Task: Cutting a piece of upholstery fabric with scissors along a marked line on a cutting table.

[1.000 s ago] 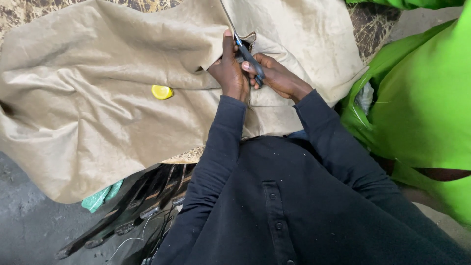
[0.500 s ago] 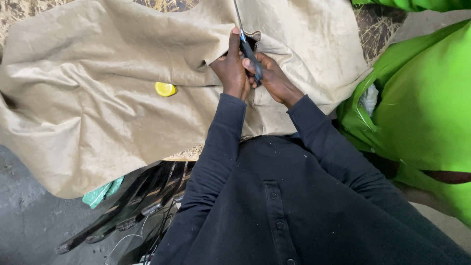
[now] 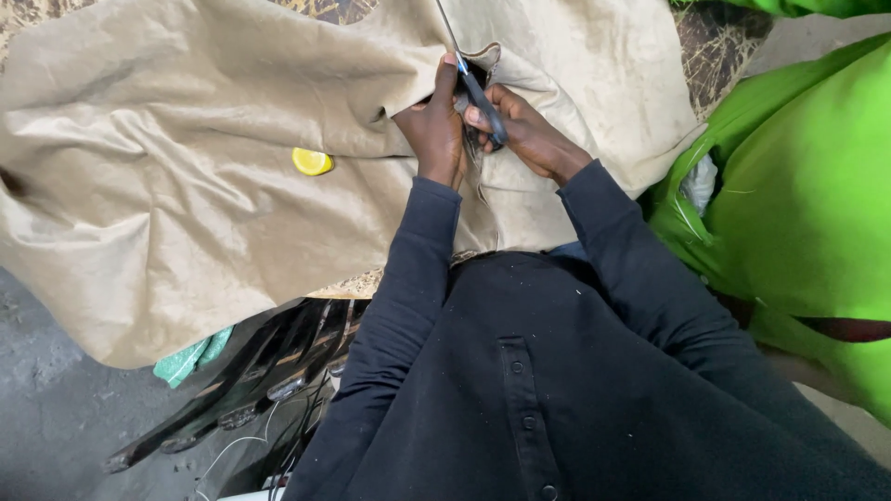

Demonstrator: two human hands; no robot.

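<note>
A large sheet of shiny beige fabric [image 3: 186,176] is spread over a table in front of me. My right hand [image 3: 524,130] grips dark-handled scissors [image 3: 478,93], whose blades point away from me along a cut in the cloth. My left hand [image 3: 434,125] pinches the fabric's cut edge just left of the scissors. Both hands nearly touch at the cut. A small yellow piece of chalk [image 3: 311,161] lies on the fabric to the left of my left hand.
Bright green fabric [image 3: 807,186] is heaped at the right. A patterned table surface [image 3: 719,37] shows beyond the beige cloth. Below the table edge are black strips [image 3: 251,371], a teal scrap [image 3: 190,357] and a grey floor [image 3: 46,417].
My hands and the scissors have shifted slightly farther along the cut, away from me. The fabric edge under my left hand is lifted a little more.
</note>
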